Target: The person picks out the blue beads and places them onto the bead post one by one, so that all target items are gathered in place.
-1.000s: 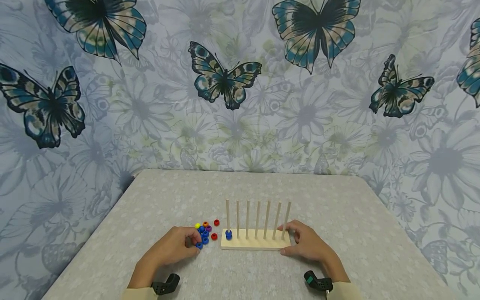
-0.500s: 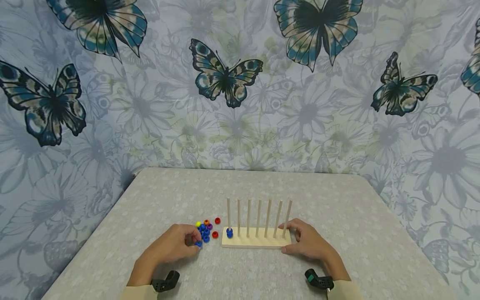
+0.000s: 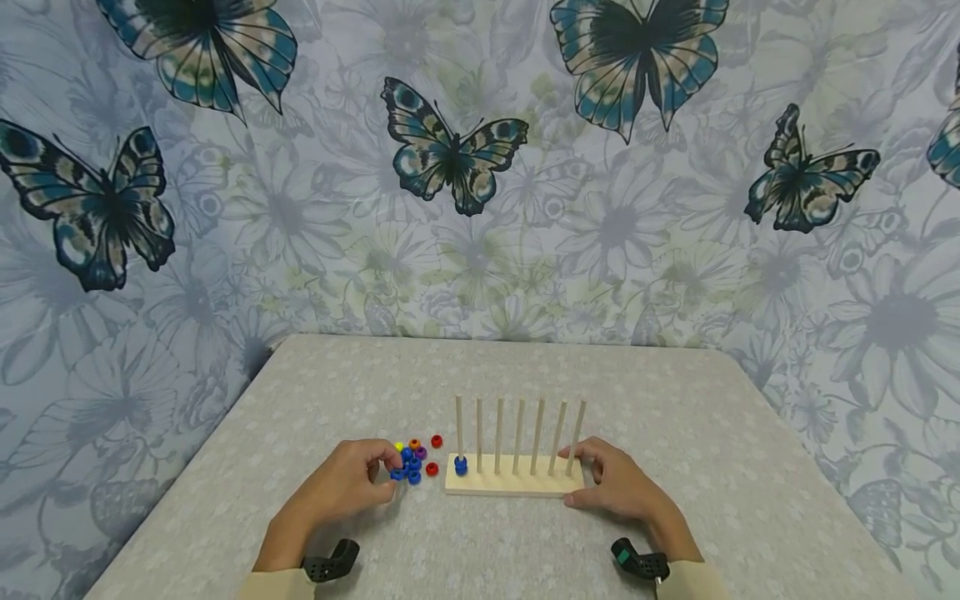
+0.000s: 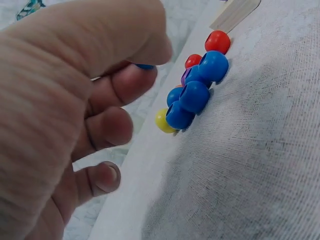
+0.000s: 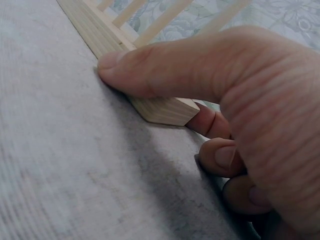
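The holder here is a wooden peg stand (image 3: pixel 514 484), i.e. a flat pale base w/ seven upright pegs (image 3: pixel 499 433) in one row. On the leftmost peg, low down at the base, sits blue beadwork (image 3: pixel 461 467); one or two pcs, I can't tell for sure. The stand lies on the counter (image 3: pixel 517 550) btwn both hands, nearer to the R one.

The R hand (image 3: pixel 618 483) is clamped on the R end of the base: thumb along the front edge, other fingers behind and round the end.

The L hand (image 3: pixel 345 481) has its fingertips together on a blue bead (image 4: pixel 145 66). This bead is mostly hidden by the fingers; only a small blue part shows in the L wrist view.

Just beside these fingertips, btwn the L hand and the stand, is a loose group: several blue beads (image 4: pixel 194 97) close together, a yellow bead (image 4: pixel 163 121) at the far side, an orange bead (image 3: pixel 415 443) and a purple bead (image 3: pixel 422 453). Two red beads are a bit apart, nearer to the stand: the near red bead (image 3: pixel 432 469) and the far red bead (image 3: pixel 437 441).

Each wrist wears a black band. Behind the counter is a floral backdrop w/ big butterflies (image 3: pixel 456 162).
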`<state>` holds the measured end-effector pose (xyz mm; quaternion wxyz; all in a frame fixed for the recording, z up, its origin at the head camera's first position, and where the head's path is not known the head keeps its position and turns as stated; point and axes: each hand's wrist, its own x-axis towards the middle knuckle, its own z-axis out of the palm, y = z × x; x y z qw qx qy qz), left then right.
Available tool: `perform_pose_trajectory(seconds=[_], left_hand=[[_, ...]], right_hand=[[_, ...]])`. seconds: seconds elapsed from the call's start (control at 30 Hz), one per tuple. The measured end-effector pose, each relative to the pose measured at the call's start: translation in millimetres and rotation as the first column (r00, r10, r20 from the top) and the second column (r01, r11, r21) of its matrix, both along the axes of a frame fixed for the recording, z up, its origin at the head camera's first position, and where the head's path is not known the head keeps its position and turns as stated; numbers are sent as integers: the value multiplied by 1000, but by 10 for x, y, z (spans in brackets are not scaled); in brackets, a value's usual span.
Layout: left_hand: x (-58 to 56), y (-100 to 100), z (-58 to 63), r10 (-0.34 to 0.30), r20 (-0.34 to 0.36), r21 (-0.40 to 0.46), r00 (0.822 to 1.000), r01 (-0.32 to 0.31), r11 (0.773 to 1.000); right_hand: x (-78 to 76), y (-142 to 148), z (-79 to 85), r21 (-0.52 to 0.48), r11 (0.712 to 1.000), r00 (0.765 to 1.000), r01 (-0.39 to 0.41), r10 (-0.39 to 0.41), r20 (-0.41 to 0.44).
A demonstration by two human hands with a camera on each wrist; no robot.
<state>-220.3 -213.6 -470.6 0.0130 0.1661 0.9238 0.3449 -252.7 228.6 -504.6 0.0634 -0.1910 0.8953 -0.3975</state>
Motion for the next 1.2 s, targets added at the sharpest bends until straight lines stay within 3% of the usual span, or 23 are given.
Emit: perform_pose_trajectory(seconds=[0.2, 0.37, 0.5, 0.63, 0.8, 0.93, 1.2], left_hand=[[-4, 30, 23, 54, -120, 28, 991, -51, 998], [7, 35, 23, 71, -252, 117, 965, -42, 992], [2, 34, 24, 83, -315, 139, 946, -41, 989], [-5, 35, 34, 137, -336, 183, 932, -78, 980], [5, 18, 42, 209, -315, 287, 926, -117, 951], [10, 19, 44, 222, -319, 348, 922, -104, 932], [53, 96, 118, 255, -377, 423, 891, -79, 903]], right_hand=[[1, 15, 3, 6, 1000, 1000, 2, -2, 1], [10, 25, 5, 11, 1000, 1000, 9, -9, 2], [12, 28, 8, 7, 1000, 1000, 6, -6, 0], [-9, 21, 5, 2, 1000, 1000, -6, 6, -14], [-31, 0, 2, 1, 1000, 1000, -14, 14, -9], [-32, -5, 1, -1, 1000, 1000, -8, 8, -10], [-17, 7, -6, 9, 1000, 1000, 3, -3, -2]])
